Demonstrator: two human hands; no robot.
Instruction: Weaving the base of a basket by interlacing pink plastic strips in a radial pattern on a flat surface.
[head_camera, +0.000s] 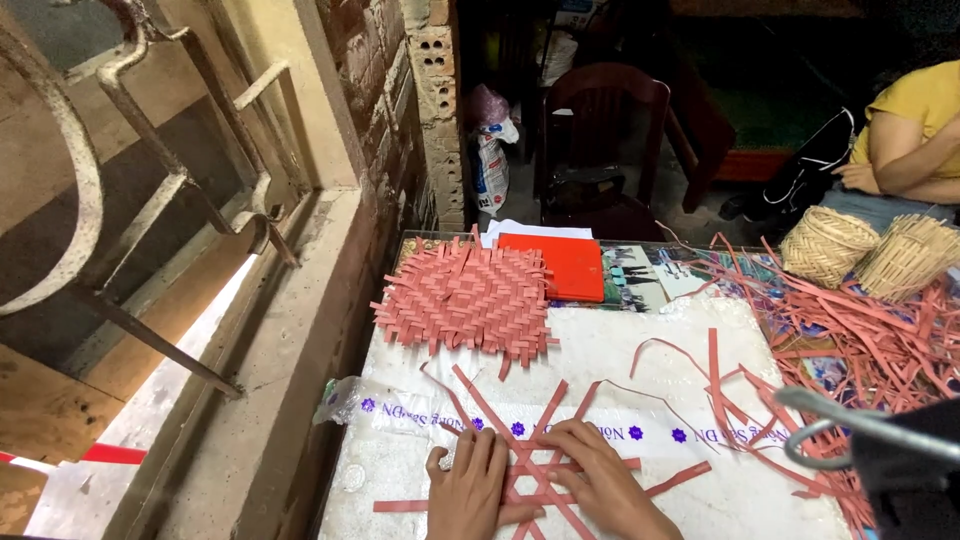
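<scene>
Both hands lie flat and open at the near edge of the desk (700, 350), the left hand (470, 485) and right hand (598, 482) pressing down a star of crossed red strips (530, 455) rather than gripping it. Should either palm lift or slide, the loose strips would likely spring apart on the slick plastic sheet (420, 410). Farther back, a finished woven red mat (465, 298) lies well apart, and a heap of loose red strips (860, 335) on the right could snag.

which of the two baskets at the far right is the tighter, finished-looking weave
The left basket, rounded with a close, even weave. The right basket beside it shows loose upright strands fanning out, so it looks unfinished.
</scene>
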